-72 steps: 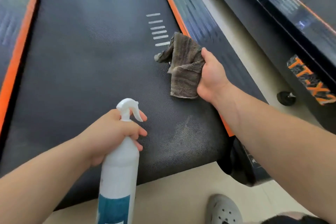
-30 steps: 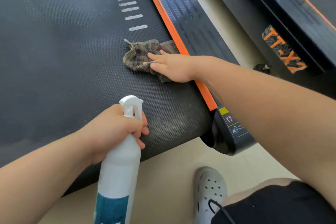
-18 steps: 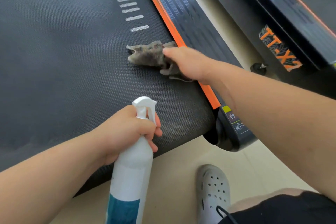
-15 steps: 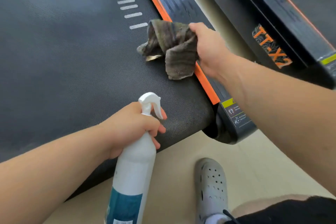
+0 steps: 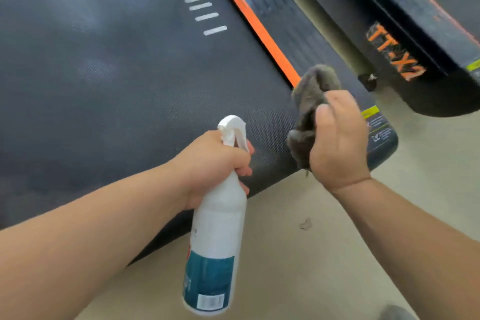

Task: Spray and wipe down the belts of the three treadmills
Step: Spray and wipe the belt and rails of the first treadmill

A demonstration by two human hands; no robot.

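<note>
Belt (image 5: 117,86) — wide, textured, probably grippy — fills the far left. Spray bottle (image 5: 215,241), near centre: light, rigid plastic, best taken at the neck, where the left hand (image 5: 213,161) wraps it, one finger at the trigger. Cloth (image 5: 309,101) — soft, limp — is bunched in the closed right hand (image 5: 337,143) over the belt's near right corner.

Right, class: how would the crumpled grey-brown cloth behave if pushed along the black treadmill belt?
Probably floppy: the crumpled grey-brown cloth bunches and droops from the right hand. Likely light, as one grip carries it. On the textured black treadmill belt it would probably drag and fold, not slide.
</note>
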